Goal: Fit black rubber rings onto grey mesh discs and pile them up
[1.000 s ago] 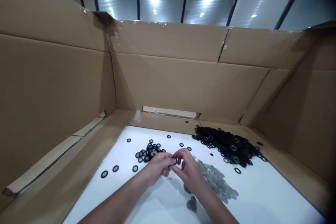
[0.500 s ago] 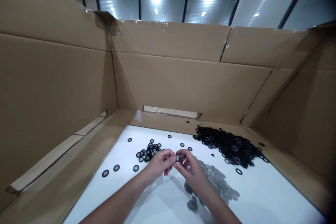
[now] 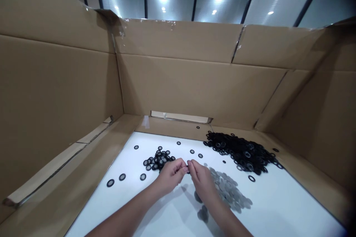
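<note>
Over the middle of the white board, my left hand point(image 3: 172, 173) and my right hand point(image 3: 200, 177) meet at the fingertips. Between them they pinch a small black rubber ring point(image 3: 188, 169), mostly covered by fingers; whether a disc sits inside it cannot be made out now. Just behind my left hand lies a heap of black rings with grey discs in their centres point(image 3: 158, 160). Loose thin grey discs point(image 3: 229, 189) spread out beside and beneath my right forearm. Farther back on the right is a large pile of plain black rings point(image 3: 241, 152).
The white board point(image 3: 158, 218) lies inside a large cardboard box point(image 3: 180, 85) with tall walls at the back and sides. Several ringed discs lie scattered on its left part and near its back edge. One loose black ring point(image 3: 251, 178) rests in front of the big pile.
My right hand's fingers have straightened and drawn together over the ring, which now shows less than before. My left hand keeps its pinch. The whole view has shifted slightly.
</note>
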Demonstrator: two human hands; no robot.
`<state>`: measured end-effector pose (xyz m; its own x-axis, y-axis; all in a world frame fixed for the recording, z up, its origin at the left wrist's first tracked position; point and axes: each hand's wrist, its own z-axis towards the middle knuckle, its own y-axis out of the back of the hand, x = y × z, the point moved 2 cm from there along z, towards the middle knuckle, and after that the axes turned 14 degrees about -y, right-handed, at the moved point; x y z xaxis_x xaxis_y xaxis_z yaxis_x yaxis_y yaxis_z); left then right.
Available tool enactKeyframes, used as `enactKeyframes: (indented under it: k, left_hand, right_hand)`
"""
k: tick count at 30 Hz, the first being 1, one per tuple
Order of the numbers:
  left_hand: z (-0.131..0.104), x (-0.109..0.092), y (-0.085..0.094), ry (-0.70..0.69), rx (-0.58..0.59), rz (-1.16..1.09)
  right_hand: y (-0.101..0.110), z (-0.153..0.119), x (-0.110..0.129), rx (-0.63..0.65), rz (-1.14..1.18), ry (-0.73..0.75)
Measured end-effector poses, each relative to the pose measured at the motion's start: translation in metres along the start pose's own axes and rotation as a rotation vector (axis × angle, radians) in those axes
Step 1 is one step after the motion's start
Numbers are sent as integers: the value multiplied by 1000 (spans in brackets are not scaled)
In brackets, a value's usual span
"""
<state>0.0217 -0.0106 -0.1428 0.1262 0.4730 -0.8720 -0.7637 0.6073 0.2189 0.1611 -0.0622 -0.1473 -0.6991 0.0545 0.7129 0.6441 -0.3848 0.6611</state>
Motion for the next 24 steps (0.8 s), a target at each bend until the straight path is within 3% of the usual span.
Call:
enactKeyframes:
  k: [14, 24]
  left_hand:
    - [-2, 5, -5, -24, -42, -106]
    - [4, 6, 4, 47, -109, -187]
  right_hand:
    - [-9, -1, -2, -73, 108, 16]
    - [8, 0, 0, 126, 324, 38]
